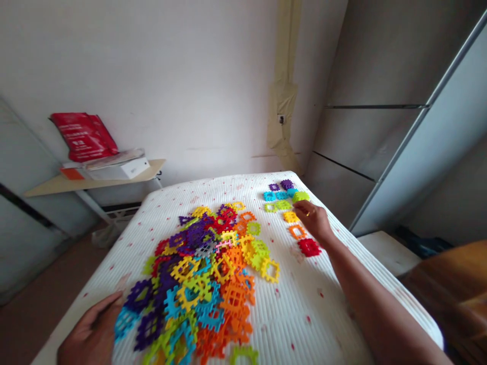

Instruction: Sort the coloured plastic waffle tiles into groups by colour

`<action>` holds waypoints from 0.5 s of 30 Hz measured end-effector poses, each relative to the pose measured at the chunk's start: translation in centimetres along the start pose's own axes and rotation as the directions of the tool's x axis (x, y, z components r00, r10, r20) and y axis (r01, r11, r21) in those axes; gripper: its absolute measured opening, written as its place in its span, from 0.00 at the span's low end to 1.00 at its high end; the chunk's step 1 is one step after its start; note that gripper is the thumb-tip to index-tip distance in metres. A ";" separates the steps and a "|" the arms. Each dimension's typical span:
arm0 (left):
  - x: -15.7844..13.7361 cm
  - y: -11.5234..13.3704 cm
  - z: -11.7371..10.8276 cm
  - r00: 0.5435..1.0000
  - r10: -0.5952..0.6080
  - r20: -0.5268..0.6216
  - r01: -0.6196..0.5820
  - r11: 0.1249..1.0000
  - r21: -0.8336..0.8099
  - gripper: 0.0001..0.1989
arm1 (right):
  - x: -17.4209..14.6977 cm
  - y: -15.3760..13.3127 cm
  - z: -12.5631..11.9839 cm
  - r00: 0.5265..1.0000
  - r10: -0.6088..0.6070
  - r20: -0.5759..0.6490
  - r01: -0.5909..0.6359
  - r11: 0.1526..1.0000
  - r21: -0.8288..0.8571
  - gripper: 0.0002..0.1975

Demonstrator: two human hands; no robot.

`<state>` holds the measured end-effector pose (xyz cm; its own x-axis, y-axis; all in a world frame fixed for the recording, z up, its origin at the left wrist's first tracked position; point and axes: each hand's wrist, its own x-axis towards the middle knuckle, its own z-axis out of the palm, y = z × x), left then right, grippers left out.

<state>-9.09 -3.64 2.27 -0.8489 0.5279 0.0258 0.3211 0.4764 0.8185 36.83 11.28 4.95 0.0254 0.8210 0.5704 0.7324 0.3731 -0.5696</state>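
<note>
A large heap of plastic interlocking blocks [198, 274] in purple, yellow, blue, orange, red and green spreads over the bed-like surface [277, 324]. My left hand [89, 329] is at the heap's near left edge, fingers stretched out beside a blue block [125, 322]. At the far right, my right hand [314, 218] has its fingers drawn together against the bright green blocks [301, 196]; whatever lies between the fingertips is hidden. Around it are sorted blocks: purple [286, 184], blue [269, 196], yellow [290, 217], orange [297, 232] and red [309, 247].
Against the wall at left, a small table [45, 186] carries a red bag [83, 137] and a white box [117, 168]. A grey cabinet [365, 137] stands at right. A low white surface [384, 251] and orange-brown cloth [452, 284] lie beyond the right edge.
</note>
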 end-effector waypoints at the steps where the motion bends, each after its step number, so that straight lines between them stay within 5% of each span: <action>1: -0.5 0.6 -0.2 1.000 -0.022 0.008 0.022 1.000 0.000 0.25 | -0.5 -1.3 0.5 0.995 -0.033 0.091 0.030 0.999 0.040 0.10; 7: -1.2 1.2 -0.7 0.999 -0.034 -0.002 0.034 0.997 -0.067 0.23 | -3.9 -7.8 4.1 0.840 -0.244 0.485 0.235 0.969 0.080 0.11; 10: -0.4 -0.1 -0.4 0.999 0.027 -0.031 -0.030 0.995 -0.099 0.20 | -5.2 -9.5 5.6 0.800 -0.146 0.582 0.263 0.957 -0.122 0.21; 15: 0.4 -1.0 -0.1 0.999 0.046 -0.023 -0.049 0.991 -0.127 0.20 | -6.5 -10.3 7.3 0.809 -0.025 0.587 0.272 0.902 -0.336 0.25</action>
<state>-9.80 -4.04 1.52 -0.8427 0.5329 0.0766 0.3060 0.3570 0.8826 24.12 5.25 2.78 -0.3978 0.9085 0.1282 0.8958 0.4148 -0.1599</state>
